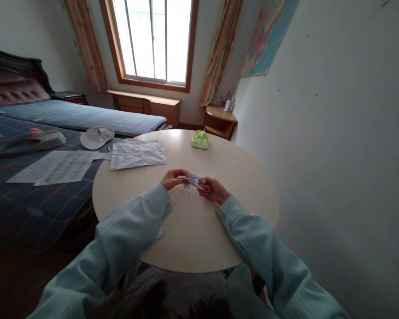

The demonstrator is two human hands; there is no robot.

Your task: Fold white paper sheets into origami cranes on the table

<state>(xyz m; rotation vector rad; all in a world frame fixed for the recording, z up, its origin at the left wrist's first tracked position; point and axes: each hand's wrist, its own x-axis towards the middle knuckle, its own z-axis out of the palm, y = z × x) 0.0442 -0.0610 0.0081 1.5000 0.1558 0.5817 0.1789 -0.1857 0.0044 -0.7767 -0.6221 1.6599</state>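
A small folded white paper (193, 180) with pointed flaps is held between my two hands, just above the round cream table (199, 239). My left hand (173, 178) pinches its left side, thumb and fingers closed on it. On the other side, my right hand (214, 189) grips the right end with curled fingers. One pointed flap hangs down between the hands. Some folds lie behind my fingers and cannot be made out.
Creased white sheets (138, 154) lie at the table's left edge. Toward the back is a green tissue pack (200, 140). Left of the table, a bed (20, 208) bears printed sheets (58, 167), a white cap (97, 138) and a bag-like object. A wall (335, 177) stands close on the right.
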